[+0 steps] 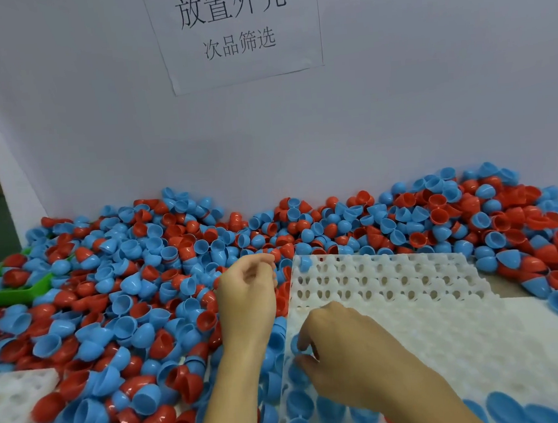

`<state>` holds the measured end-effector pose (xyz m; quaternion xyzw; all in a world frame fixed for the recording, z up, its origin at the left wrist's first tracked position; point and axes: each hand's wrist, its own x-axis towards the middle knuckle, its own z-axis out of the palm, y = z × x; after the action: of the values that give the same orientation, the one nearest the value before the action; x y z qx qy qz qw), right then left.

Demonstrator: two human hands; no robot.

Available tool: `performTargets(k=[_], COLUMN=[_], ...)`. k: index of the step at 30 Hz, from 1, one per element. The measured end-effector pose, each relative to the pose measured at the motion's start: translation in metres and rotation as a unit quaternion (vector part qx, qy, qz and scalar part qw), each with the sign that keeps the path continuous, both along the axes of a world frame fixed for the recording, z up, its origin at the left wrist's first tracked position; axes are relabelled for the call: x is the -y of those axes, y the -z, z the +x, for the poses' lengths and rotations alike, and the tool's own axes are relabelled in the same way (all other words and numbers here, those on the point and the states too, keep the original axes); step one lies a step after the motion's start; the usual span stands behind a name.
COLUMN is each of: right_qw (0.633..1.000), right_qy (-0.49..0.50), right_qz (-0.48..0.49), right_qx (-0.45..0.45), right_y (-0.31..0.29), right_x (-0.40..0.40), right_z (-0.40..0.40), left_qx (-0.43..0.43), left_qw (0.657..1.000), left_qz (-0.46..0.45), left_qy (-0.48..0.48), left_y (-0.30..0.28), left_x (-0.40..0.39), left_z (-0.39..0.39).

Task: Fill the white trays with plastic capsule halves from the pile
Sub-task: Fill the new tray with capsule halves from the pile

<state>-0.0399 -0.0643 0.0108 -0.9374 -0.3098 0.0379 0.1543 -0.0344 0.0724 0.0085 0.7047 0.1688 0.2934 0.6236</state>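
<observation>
A big pile of blue and red capsule halves (138, 309) covers the table from left to far right. A white tray (410, 287) with rows of round holes lies at the right, tilted over the pile. Blue halves (299, 403) sit in the holes along its near left edge, and one blue half (303, 263) sits at its far left corner. My right hand (345, 356) pinches a blue half (296, 343) at the tray's left edge. My left hand (247, 297) hovers over the pile beside the tray, fingers curled with nothing visible in them.
A second white tray (12, 402) pokes out of the pile at the near left. A green scoop (6, 286) lies half buried at the far left. A white board with a paper sign (236, 31) stands behind the pile.
</observation>
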Motion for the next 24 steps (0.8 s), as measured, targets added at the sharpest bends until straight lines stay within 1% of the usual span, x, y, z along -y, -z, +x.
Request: performTargets(k=[2, 3, 5, 7, 9, 11, 13, 14, 16, 17, 18, 20, 21, 22, 23, 24], right_qw=[0.998, 0.997, 0.994, 0.991, 0.989, 0.988, 0.986, 0.986, 0.985, 0.985, 0.985, 0.985, 0.984, 0.983, 0.982, 0.981], right_qy=[0.014, 0.024, 0.044, 0.056, 0.056, 0.054, 0.051, 0.051, 0.048, 0.048, 0.048, 0.051, 0.051, 0.051, 0.051, 0.050], right_qz=[0.054, 0.074, 0.104, 0.125, 0.134, 0.145, 0.155, 0.159, 0.162, 0.164, 0.164, 0.165, 0.168, 0.171, 0.177, 0.183], right_qx=[-0.010, -0.008, -0.002, -0.003, -0.005, -0.013, -0.017, -0.017, -0.019, -0.021, -0.023, -0.028, -0.031, -0.033, -0.035, -0.037], right_y=[-0.002, -0.003, -0.005, -0.006, -0.006, -0.007, -0.007, -0.007, -0.007, -0.006, -0.006, -0.006, -0.006, -0.005, -0.005, -0.005], right_x=[0.011, 0.017, 0.028, 0.034, 0.035, 0.035, 0.034, 0.034, 0.035, 0.036, 0.037, 0.040, 0.040, 0.040, 0.040, 0.040], right_z=[0.004, 0.007, 0.013, 0.016, 0.016, 0.015, 0.016, 0.017, 0.018, 0.018, 0.019, 0.020, 0.020, 0.020, 0.020, 0.020], left_qx=[-0.006, -0.025, -0.087, -0.145, -0.199, -0.246, -0.271, -0.274, -0.262, -0.249, -0.239, -0.239, -0.264, -0.307, -0.358, -0.405], left_qw=[0.997, 0.992, 0.966, 0.930, 0.892, 0.844, 0.799, 0.785, 0.779, 0.785, 0.798, 0.819, 0.810, 0.782, 0.740, 0.708], left_qz=[0.073, 0.125, 0.240, 0.329, 0.387, 0.449, 0.504, 0.522, 0.536, 0.535, 0.525, 0.513, 0.520, 0.542, 0.569, 0.579], left_qy=[0.003, 0.011, 0.041, 0.080, 0.118, 0.160, 0.187, 0.191, 0.194, 0.189, 0.173, 0.099, 0.057, 0.021, -0.002, -0.009], left_y=[-0.009, -0.015, -0.025, -0.031, -0.028, -0.021, -0.013, -0.011, -0.012, -0.015, -0.020, -0.033, -0.041, -0.048, -0.054, -0.059], left_x=[0.000, -0.001, -0.002, 0.000, 0.005, 0.010, 0.012, 0.011, 0.007, 0.005, 0.000, -0.019, -0.032, -0.046, -0.059, -0.069], left_z=[0.000, 0.005, 0.019, 0.041, 0.062, 0.079, 0.092, 0.097, 0.102, 0.102, 0.103, 0.103, 0.102, 0.103, 0.103, 0.103])
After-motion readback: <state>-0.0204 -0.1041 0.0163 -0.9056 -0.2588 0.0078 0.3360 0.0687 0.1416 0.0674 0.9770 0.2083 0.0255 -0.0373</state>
